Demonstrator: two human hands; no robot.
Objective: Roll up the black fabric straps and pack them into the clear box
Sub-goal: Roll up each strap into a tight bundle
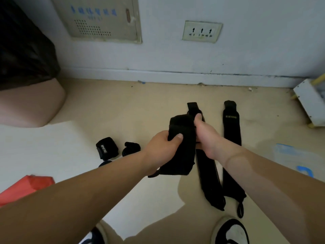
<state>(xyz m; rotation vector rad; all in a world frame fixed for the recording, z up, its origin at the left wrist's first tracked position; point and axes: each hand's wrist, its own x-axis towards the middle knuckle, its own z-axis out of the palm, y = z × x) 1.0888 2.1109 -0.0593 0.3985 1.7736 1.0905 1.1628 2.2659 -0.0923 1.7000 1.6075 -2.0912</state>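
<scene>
At frame centre I hold one black fabric strap (182, 152) off the floor (123, 106), left hand (162, 147) curled round its edge and right hand (206, 136) pinching the top, seemingly to start a tight roll.

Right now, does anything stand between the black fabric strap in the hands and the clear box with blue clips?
Nothing upright does. Two long black fabric straps lie flat on the floor between the held strap and the clear box; left hand and right hand grip it.
</scene>
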